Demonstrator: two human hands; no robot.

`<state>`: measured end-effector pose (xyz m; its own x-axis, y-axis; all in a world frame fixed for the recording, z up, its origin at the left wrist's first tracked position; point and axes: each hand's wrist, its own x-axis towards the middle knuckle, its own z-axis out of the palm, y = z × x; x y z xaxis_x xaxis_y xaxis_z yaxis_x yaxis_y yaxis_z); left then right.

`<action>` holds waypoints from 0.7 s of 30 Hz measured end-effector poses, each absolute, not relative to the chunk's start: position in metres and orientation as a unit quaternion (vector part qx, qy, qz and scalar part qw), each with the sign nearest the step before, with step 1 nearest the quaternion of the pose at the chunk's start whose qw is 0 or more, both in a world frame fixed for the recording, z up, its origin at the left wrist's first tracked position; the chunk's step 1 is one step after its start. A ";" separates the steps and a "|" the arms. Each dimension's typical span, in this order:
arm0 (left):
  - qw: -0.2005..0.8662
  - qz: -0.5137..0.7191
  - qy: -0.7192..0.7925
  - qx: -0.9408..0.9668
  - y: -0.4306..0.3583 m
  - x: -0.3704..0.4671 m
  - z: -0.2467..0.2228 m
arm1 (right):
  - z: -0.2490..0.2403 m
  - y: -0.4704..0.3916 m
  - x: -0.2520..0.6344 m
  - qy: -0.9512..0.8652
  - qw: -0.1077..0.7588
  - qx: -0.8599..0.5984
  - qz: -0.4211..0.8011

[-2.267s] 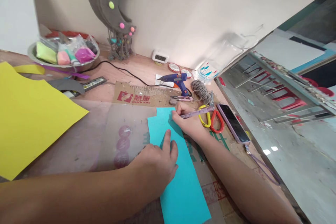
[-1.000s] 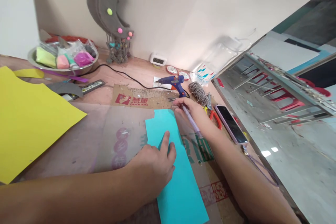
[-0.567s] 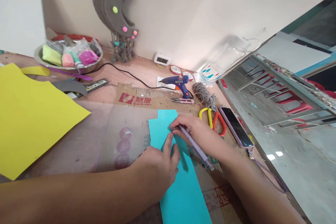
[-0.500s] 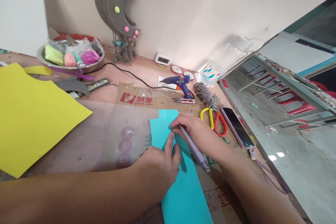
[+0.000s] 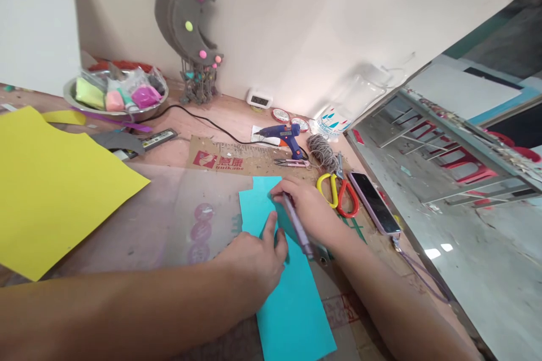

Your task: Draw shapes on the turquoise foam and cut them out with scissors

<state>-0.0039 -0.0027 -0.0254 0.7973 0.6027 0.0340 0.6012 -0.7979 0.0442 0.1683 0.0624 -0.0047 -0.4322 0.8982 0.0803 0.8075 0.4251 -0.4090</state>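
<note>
A cyan sheet of paper with a stepped upper left edge lies on the work surface. My left hand rests on its left part, index and middle fingers apart on the paper. Just above and to the right, my right hand is closed around a slim purple tool, whose upper end is near the fingertips. The tool's tip is hidden by the fingers. To the left lies a large yellow sheet with a curved notch in its top edge.
Behind are a glue gun, pink snips, grey twine, a small clock and a metal bowl of bagged clay. Scissors and a phone lie right. A grey moon ornament hangs behind.
My right hand has moved slightly up along the cyan paper, and the purple tool stands at a steeper angle. The view has shifted slightly. My left hand stays on the paper.
</note>
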 end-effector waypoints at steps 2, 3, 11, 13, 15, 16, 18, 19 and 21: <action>0.031 0.006 0.322 0.946 -0.003 -0.003 -0.024 | -0.006 0.062 0.164 -0.838 0.148 -0.512 0.114; 0.037 -0.005 0.328 0.944 -0.002 -0.003 -0.023 | -0.006 0.062 0.163 -0.840 0.150 -0.510 0.108; 0.022 -0.002 0.302 0.953 -0.003 -0.004 -0.025 | -0.002 0.062 0.162 -0.837 0.147 -0.500 0.166; 0.025 -0.002 0.312 0.950 -0.003 -0.004 -0.025 | -0.005 0.065 0.162 -0.845 0.165 -0.491 0.136; 0.031 0.000 0.319 0.947 -0.003 -0.004 -0.024 | -0.006 0.067 0.164 -0.844 0.181 -0.482 0.153; 0.035 0.002 0.321 0.946 -0.003 -0.004 -0.024 | -0.006 0.067 0.166 -0.838 0.182 -0.484 0.175; 0.041 0.009 0.310 0.950 -0.003 -0.005 -0.025 | -0.004 0.066 0.170 -0.829 0.170 -0.485 0.221; 0.042 0.010 0.295 0.954 -0.003 -0.006 -0.025 | -0.003 0.065 0.171 -0.828 0.159 -0.486 0.230; 0.041 0.011 0.273 0.961 -0.002 -0.007 -0.027 | -0.003 0.063 0.171 -0.834 0.146 -0.492 0.203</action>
<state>-0.0070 -0.0021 -0.0270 0.8511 0.5251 -0.0002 0.5232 -0.8480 0.0849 0.1710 0.0632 -0.0027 -0.4734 0.8798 0.0431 0.7616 0.4333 -0.4819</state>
